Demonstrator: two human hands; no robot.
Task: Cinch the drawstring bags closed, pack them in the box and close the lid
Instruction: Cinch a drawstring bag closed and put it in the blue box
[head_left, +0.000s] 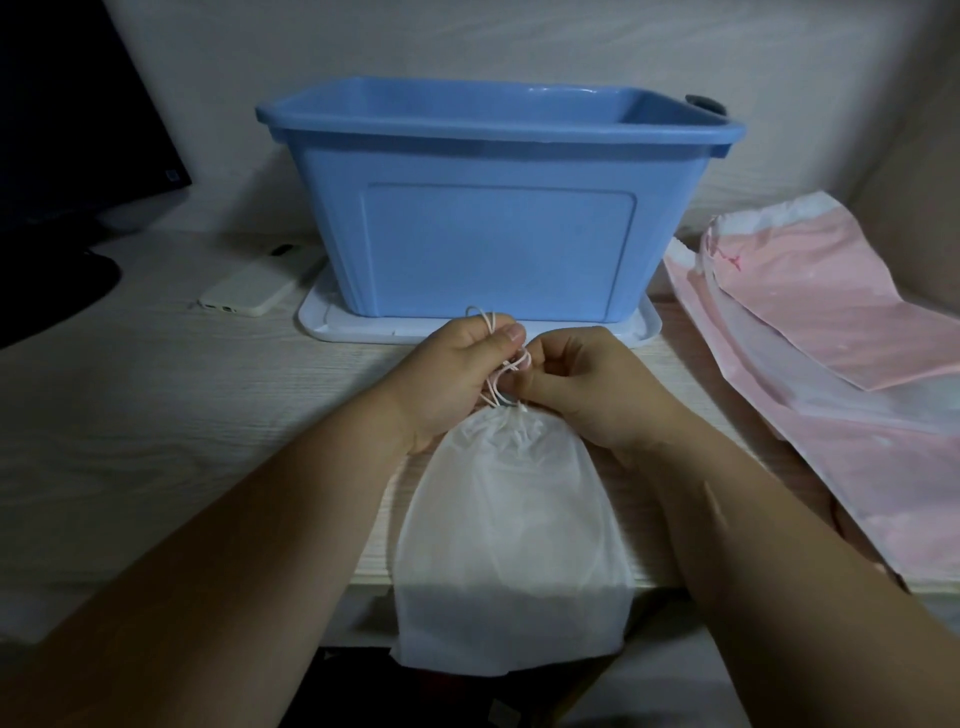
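head view: both hands work at the gathered neck of the white drawstring bag (511, 530) on the desk edge, left hand (457, 374) and right hand (576, 389) pinching its cord (491, 325) before the open blue box (493, 218). overhanging, the bag could slide off if the cord slips.

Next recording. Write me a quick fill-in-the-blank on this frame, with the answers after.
The left hand and the right hand pinch the cord of the ____ drawstring bag.
The blue box stands open on its white ____.
The pink bags lie to the box's ____.
The drawstring bag's bottom hangs over the table's ____.
Missing: white; lid; right; edge.
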